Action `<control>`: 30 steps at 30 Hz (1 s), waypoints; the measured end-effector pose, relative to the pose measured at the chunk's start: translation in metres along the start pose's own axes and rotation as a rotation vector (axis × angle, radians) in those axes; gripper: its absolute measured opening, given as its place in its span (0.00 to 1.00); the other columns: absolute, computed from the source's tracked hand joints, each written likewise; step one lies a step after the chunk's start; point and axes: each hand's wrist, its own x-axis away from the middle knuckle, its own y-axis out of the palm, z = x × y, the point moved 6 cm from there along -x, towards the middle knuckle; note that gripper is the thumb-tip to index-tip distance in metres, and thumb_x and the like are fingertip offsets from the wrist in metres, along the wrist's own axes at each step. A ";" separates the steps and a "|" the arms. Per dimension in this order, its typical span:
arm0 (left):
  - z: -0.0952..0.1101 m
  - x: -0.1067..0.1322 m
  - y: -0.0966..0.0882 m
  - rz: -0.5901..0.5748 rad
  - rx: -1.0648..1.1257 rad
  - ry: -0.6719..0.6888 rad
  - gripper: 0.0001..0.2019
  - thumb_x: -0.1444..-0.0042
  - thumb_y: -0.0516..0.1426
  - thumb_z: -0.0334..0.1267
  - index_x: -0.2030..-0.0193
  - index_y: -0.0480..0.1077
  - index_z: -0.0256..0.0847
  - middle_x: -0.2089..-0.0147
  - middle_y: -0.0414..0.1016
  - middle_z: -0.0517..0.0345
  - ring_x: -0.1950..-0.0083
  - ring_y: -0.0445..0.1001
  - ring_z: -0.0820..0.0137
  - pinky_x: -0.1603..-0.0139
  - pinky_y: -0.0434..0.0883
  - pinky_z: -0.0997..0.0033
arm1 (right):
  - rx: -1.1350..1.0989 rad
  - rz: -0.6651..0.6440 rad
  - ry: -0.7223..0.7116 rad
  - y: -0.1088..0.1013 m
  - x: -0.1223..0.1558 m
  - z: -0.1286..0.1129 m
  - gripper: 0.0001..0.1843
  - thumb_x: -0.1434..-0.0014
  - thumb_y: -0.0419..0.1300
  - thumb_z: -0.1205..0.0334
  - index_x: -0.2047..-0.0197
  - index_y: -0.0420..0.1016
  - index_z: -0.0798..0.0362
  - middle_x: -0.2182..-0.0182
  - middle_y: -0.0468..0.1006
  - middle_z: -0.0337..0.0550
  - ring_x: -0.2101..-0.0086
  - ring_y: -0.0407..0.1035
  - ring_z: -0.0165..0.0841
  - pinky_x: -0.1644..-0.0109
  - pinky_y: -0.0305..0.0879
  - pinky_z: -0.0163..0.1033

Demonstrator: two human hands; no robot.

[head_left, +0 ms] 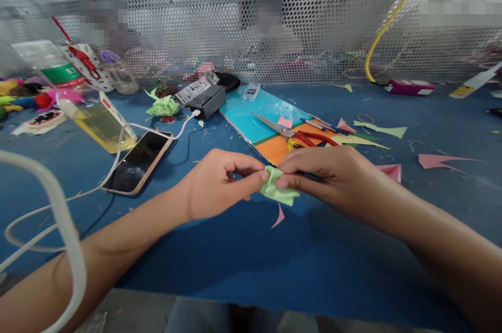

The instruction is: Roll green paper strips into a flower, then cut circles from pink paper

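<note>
Between my two hands, above the blue table [219, 254], is a small creased piece of light green paper [279, 189]. My left hand [219, 181] pinches its left edge between thumb and fingers. Thumb and fingers of my right hand [325, 173] close on its upper right part. Some of the paper is covered by the fingertips. Just below it on the table lies a thin curved pink paper scrap [278, 217]. Beyond my hands, scissors [274, 126] with red handles rest on blue and orange sheets [270, 151].
On the left are a phone [137, 163] with a white cable, a bottle of yellow liquid [98, 124] and a black box [207, 102]. Crumpled green paper [162, 105] lies behind. Pink scraps [443, 161] are at right. A perforated metal screen [314, 24] stands at the back.
</note>
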 end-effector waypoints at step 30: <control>-0.005 0.002 -0.002 0.072 0.019 -0.094 0.08 0.49 0.62 0.40 0.67 0.78 0.37 0.70 0.80 0.58 0.69 0.75 0.74 0.72 0.69 0.80 | 0.040 -0.073 -0.014 0.011 -0.002 0.000 0.16 0.37 0.54 0.57 0.75 0.69 0.53 0.76 0.74 0.40 0.74 0.65 0.29 0.69 0.57 0.34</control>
